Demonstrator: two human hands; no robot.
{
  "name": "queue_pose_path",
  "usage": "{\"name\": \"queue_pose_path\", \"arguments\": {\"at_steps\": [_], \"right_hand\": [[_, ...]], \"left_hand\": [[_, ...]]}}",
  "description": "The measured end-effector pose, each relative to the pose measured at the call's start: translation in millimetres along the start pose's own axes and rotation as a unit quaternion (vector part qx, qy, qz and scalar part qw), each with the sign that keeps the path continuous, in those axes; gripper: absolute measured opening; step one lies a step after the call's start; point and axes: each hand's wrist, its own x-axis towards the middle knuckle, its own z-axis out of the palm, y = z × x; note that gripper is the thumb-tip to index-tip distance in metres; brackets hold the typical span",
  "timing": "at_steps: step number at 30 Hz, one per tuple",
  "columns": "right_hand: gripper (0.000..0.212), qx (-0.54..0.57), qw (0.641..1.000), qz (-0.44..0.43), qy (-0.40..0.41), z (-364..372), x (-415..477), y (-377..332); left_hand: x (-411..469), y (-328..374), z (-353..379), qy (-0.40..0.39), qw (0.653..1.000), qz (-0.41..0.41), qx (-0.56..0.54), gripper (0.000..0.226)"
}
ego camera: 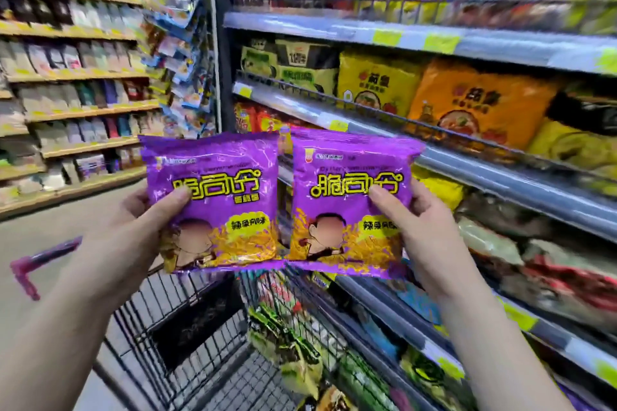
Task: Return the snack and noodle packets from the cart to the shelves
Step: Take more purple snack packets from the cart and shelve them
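- Your left hand (133, 227) is closed on the left purple packet (213, 203), thumb pressed across the yellow lettering on its front, fingers hidden behind it.
- Your right hand (414, 220) is clamped on the right purple packet (350, 207) in the same way, thumb on the front near the packet's right edge.
- You hold both packets upright, face toward you, side by side; their inner edges meet or slightly overlap near the lower corners, and I cannot tell which lies in front.
- Both packets are in the air above the cart (187, 327), in front of the outer edge of the shelves (467, 157) on your right.
- Inside the cart, along its right side wall, lie more packets: green and yellow ones (293, 347), blurred.
- The cart's pink handle (30, 267) shows at the left, below your left forearm.
- On the shelves, a yellow noodle pack (377, 83) stands beside an orange noodle pack (477, 100) behind the wire rail at the shelf's front edge.
- Across the aisle, the far shelving (66, 77) carries rows of goods too blurred to identify.
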Motion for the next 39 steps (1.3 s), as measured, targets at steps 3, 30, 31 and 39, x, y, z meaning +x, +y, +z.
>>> {"name": "queue_pose_path", "arguments": {"at_steps": [3, 30, 31, 39], "right_hand": [[0.030, -0.028, 0.996, -0.022, 0.077, -28, -41, -32], [0.027, -0.191, 0.783, -0.145, 0.573, -351, -633, -351], [0.029, -0.195, 0.781, -0.140, 0.577, -363, -652, -361], [0.031, -0.210, 0.778, -0.107, 0.583, -450, -746, -405]], "left_hand": [[0, 8, 32, -0.043, 0.999, -0.009, -0.023, 0.022], [-396, 107, 582, -0.508, 0.832, -0.084, -0.209, 0.021], [-418, 112, 602, -0.512, 0.829, -0.086, -0.209, 0.019], [-535, 143, 708, -0.513, 0.819, -0.089, -0.240, 0.013]]}}
